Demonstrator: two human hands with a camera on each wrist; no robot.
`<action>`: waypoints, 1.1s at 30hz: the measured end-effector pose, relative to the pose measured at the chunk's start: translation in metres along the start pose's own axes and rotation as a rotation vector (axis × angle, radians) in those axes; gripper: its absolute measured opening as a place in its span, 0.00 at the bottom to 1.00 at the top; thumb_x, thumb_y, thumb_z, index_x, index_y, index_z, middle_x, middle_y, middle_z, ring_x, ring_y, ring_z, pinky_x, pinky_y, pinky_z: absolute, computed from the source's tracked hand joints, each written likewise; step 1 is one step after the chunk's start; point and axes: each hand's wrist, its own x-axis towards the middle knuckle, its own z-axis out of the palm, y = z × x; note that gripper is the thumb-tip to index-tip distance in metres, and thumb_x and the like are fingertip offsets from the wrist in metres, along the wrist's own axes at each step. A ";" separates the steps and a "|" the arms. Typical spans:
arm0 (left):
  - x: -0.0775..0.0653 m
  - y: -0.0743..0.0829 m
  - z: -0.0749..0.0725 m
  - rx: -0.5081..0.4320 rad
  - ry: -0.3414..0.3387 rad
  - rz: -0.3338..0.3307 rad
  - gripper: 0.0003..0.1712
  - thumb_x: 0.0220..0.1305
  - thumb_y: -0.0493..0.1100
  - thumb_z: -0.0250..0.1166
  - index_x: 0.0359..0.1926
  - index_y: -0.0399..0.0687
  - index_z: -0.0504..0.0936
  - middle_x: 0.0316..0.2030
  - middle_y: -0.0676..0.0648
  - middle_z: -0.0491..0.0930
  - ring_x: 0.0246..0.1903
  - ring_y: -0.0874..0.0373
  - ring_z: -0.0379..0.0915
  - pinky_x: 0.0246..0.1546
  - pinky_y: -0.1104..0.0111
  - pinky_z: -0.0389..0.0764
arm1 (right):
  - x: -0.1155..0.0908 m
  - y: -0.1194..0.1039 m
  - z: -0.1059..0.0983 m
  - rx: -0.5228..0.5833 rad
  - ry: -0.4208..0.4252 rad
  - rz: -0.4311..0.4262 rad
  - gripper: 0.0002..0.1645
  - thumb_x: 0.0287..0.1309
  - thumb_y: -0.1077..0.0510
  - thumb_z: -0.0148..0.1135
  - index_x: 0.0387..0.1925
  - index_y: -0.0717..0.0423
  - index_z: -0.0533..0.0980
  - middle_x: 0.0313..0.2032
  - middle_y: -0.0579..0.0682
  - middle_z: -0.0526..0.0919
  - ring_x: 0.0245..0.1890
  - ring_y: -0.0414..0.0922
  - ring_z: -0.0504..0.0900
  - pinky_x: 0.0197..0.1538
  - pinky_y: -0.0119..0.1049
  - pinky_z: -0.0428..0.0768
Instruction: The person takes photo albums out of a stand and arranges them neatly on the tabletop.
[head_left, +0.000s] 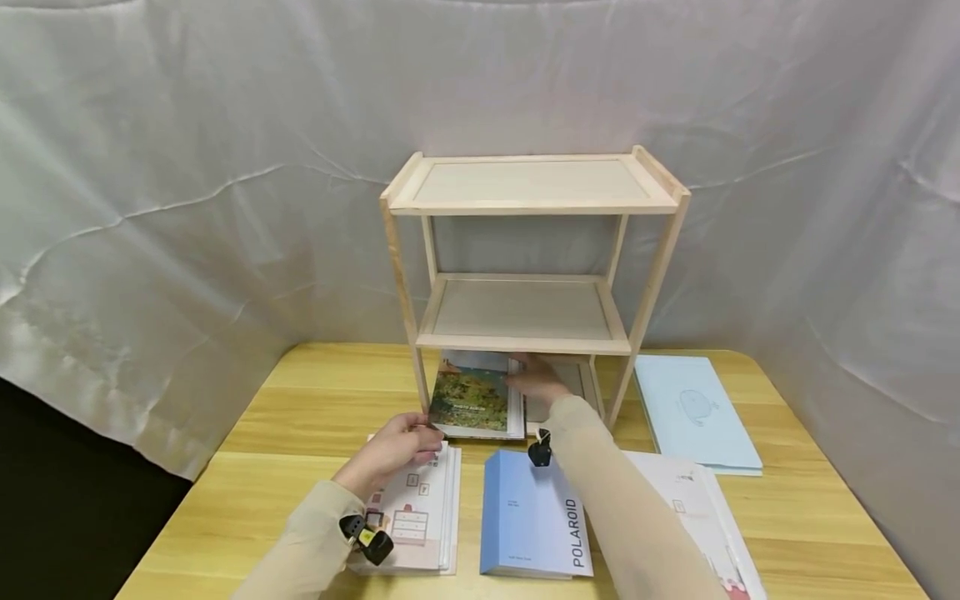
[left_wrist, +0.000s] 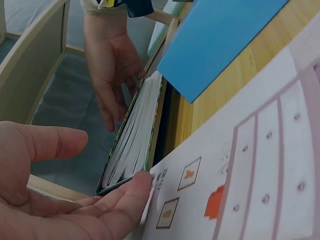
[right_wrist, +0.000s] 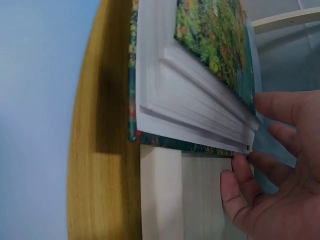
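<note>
A photo album (head_left: 472,398) with a painted garden cover lies on the bottom shelf, its front end jutting past the shelf's front edge. My left hand (head_left: 402,446) is at its near left corner; the left wrist view shows the fingers (left_wrist: 132,197) touching that corner and the thumb held apart. At the album's right edge is my right hand (head_left: 536,381). Its thumb (right_wrist: 275,106) meets the corner of the upper cover, and other fingertips sit beside the lower cover. The pages (right_wrist: 200,95) fan slightly between the covers. A white illustrated book (head_left: 423,508) lies below my left hand.
The wooden rack (head_left: 522,343) has three tiers. In front lies a blue POLAROID album (head_left: 525,517), with another white illustrated book (head_left: 678,483) partly under my right forearm. Right of the rack, a pale blue book (head_left: 701,408) rests on the table (head_left: 255,475).
</note>
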 end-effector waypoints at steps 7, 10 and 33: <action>-0.002 0.002 0.005 -0.027 -0.025 0.004 0.42 0.77 0.37 0.60 0.78 0.18 0.50 0.66 0.21 0.74 0.63 0.34 0.80 0.66 0.53 0.85 | -0.001 0.000 0.001 -0.025 0.022 -0.001 0.39 0.76 0.55 0.62 0.83 0.53 0.62 0.83 0.61 0.58 0.81 0.65 0.61 0.79 0.66 0.67; -0.001 0.002 0.009 -0.053 -0.026 0.003 0.37 0.79 0.37 0.59 0.77 0.21 0.54 0.66 0.22 0.73 0.65 0.32 0.78 0.68 0.50 0.82 | -0.001 0.000 0.002 -0.013 0.040 -0.002 0.39 0.75 0.57 0.62 0.82 0.56 0.63 0.82 0.63 0.60 0.80 0.65 0.63 0.78 0.64 0.70; 0.011 0.003 0.030 -0.241 0.039 -0.011 0.09 0.87 0.36 0.44 0.59 0.34 0.60 0.48 0.32 0.66 0.45 0.44 0.81 0.48 0.66 0.90 | -0.008 -0.001 -0.004 0.224 0.062 0.033 0.34 0.72 0.62 0.63 0.75 0.64 0.67 0.74 0.66 0.69 0.70 0.61 0.74 0.72 0.59 0.78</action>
